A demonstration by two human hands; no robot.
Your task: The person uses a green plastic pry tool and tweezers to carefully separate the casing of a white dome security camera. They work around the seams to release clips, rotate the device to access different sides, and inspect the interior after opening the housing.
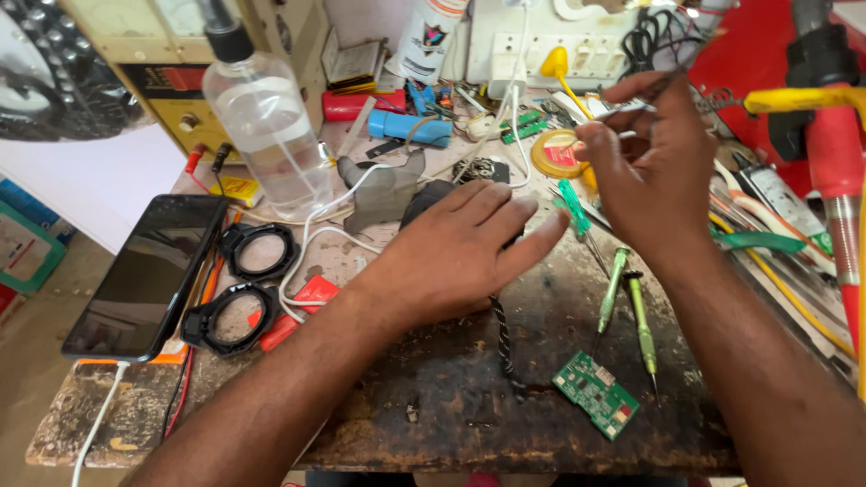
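Note:
My left hand [460, 248] lies flat, fingers spread, on a dark object [424, 194] at the middle of the worn workbench [451, 397]; a braided black cord [501, 338] runs out from under it. My right hand [649, 171] is raised at the back right, fingers pinched on thin metal tweezers [622, 110], just beside a round yellow tin [557, 153]. A small green circuit board [595, 392] lies near the front edge, below two green screwdrivers [627, 302].
A black phone [149, 275] on a white cable lies at the left, beside two black ring-shaped frames [239, 289]. A clear plastic bottle [266, 126] stands at the back left. A white power strip [550, 45], a red-and-yellow tool [830, 144] and loose tools crowd the back and right.

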